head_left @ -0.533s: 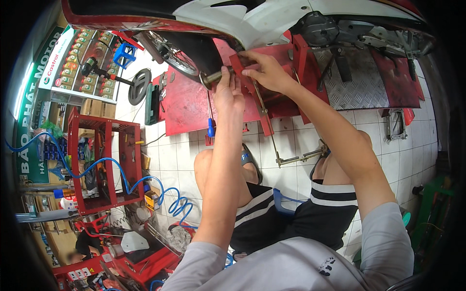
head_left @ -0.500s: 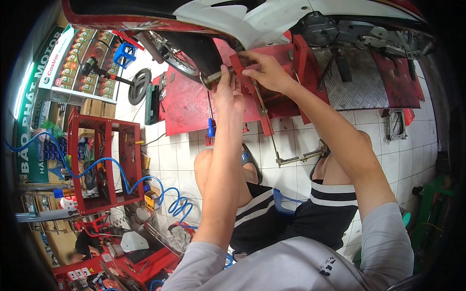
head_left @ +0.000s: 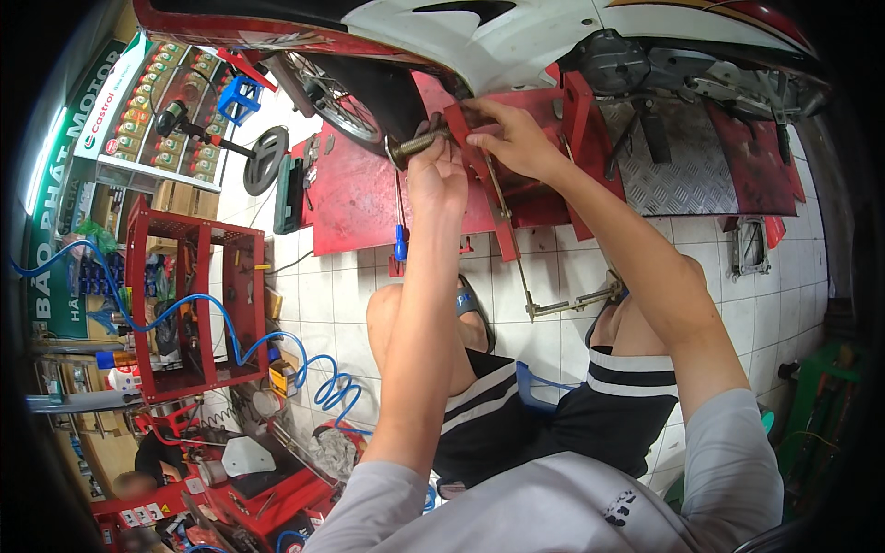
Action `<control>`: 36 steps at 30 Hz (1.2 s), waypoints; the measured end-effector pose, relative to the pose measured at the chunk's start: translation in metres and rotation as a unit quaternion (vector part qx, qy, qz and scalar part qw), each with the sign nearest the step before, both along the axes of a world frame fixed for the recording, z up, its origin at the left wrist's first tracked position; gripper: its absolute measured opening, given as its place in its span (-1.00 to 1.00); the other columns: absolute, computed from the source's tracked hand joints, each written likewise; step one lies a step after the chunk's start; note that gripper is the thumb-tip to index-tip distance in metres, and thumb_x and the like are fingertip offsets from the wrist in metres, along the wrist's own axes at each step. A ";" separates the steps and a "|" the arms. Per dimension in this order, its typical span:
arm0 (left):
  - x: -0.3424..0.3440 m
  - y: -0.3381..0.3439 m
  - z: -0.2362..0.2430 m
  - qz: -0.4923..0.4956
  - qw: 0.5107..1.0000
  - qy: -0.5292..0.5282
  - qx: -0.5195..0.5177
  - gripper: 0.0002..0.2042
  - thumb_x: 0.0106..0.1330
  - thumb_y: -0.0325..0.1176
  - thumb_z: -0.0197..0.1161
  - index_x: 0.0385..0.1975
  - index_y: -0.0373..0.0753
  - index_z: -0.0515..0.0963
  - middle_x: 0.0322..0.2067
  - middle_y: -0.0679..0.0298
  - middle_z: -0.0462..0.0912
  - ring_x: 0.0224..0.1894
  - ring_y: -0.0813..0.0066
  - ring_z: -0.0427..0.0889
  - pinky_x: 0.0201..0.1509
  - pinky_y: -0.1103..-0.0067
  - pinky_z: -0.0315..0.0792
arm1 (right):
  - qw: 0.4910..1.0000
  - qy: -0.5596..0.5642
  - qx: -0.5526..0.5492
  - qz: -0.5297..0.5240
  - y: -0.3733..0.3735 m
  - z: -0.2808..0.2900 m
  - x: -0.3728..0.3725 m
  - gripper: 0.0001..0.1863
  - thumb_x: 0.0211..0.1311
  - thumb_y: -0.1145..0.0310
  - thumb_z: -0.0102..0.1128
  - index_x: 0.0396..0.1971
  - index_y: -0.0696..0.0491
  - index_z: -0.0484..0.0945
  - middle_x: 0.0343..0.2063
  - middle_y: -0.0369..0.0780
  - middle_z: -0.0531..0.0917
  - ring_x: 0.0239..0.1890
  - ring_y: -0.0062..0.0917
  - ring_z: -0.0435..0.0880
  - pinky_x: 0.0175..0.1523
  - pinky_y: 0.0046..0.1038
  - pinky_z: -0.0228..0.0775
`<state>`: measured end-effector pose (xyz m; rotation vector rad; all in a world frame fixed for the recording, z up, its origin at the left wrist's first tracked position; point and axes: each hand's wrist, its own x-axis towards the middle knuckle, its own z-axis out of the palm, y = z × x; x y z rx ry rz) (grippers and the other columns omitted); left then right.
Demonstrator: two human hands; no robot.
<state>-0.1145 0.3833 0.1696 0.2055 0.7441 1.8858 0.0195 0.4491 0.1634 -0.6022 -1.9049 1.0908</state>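
Head view: threaded bolt (head_left: 419,144) lies across the upturned left hand (head_left: 437,177), grip cannot be told.

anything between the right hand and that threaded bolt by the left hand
Yes, a red upright bar stands between the right hand and the threaded bolt. The left hand is right at the bolt, with nothing visible between them.
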 end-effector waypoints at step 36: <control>0.042 -0.046 0.034 -0.184 0.468 0.853 -0.141 -0.65 0.08 -0.18 0.37 -0.28 -0.35 0.57 -0.38 0.04 0.64 -0.27 0.07 0.65 -0.23 0.32 0.50 | 0.932 -0.305 0.159 -0.114 -0.042 0.064 0.164 -0.60 -0.18 0.56 0.33 -0.21 0.22 0.54 -0.37 -0.10 0.68 -0.33 -0.45 0.68 -0.18 -0.52 0.51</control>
